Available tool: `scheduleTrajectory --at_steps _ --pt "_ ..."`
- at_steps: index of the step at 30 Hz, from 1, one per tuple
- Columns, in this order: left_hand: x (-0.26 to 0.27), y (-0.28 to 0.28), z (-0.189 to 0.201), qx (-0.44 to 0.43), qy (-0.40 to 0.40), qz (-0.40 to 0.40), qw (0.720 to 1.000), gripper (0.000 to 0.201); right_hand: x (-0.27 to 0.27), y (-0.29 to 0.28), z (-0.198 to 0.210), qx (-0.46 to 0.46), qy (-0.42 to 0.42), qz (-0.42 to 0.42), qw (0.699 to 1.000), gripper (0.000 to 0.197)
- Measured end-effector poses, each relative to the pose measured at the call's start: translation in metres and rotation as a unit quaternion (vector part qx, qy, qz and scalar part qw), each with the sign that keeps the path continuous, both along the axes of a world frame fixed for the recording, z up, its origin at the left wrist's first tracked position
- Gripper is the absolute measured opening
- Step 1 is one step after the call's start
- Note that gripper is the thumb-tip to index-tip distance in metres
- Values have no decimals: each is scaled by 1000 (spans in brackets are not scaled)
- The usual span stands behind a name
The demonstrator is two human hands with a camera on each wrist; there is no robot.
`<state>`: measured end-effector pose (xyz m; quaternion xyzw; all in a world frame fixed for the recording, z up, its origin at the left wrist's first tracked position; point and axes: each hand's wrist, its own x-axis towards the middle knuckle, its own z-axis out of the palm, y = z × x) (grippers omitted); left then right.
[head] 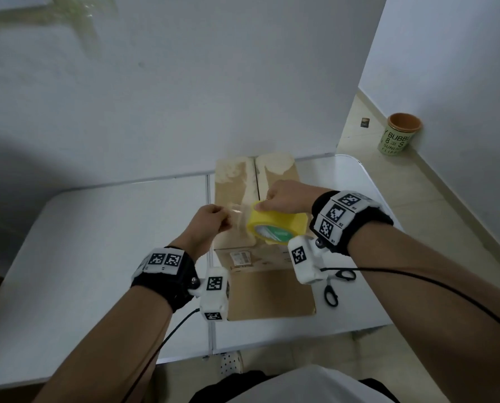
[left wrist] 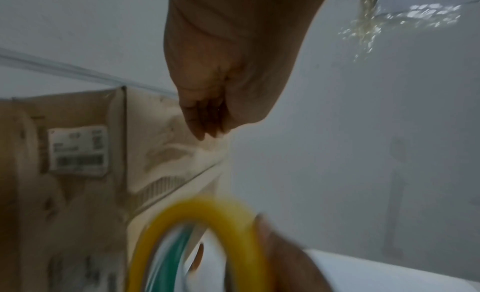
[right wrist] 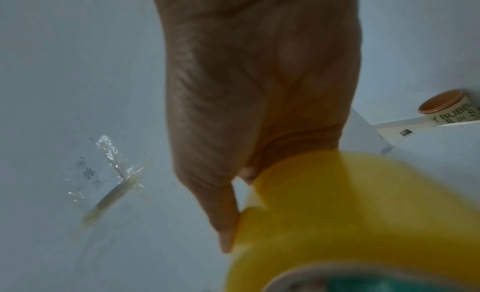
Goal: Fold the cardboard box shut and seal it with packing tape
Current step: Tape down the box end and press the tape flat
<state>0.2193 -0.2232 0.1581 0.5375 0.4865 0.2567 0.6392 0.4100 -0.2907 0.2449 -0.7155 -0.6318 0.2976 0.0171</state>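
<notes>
A brown cardboard box (head: 272, 295) stands on the white table (head: 97, 257), its top flaps folded shut with a seam down the middle. My right hand (head: 283, 197) grips a yellow roll of packing tape (head: 277, 226) above the box top. My left hand (head: 213, 219) pinches the free clear tape end (head: 238, 212), a short strip pulled out leftward from the roll. The left wrist view shows the box side with a white label (left wrist: 78, 150) and the blurred yellow roll (left wrist: 197, 231). The roll (right wrist: 363, 214) fills the lower right of the right wrist view.
Black scissors (head: 334, 286) lie on the table right of the box. A white wall stands just behind the table, with old tape scraps (right wrist: 114, 173) stuck on it. A green-and-orange bin (head: 398, 135) stands on the floor at the far right.
</notes>
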Motion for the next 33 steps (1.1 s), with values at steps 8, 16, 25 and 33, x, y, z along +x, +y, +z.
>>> scheduleTrajectory --at_steps 8,16,25,33 --pt "-9 22 11 -93 -68 -5 993 17 8 -4 -3 -1 76 -94 993 57" --pt "-2 24 -7 -28 10 47 998 13 15 -27 0 -164 416 -142 883 37" --pt "-20 12 -17 15 6 99 995 16 1 -24 7 -83 5 6 997 50" --pt "-36 -9 -37 5 -25 165 986 15 5 -34 1 -133 33 -66 988 68"
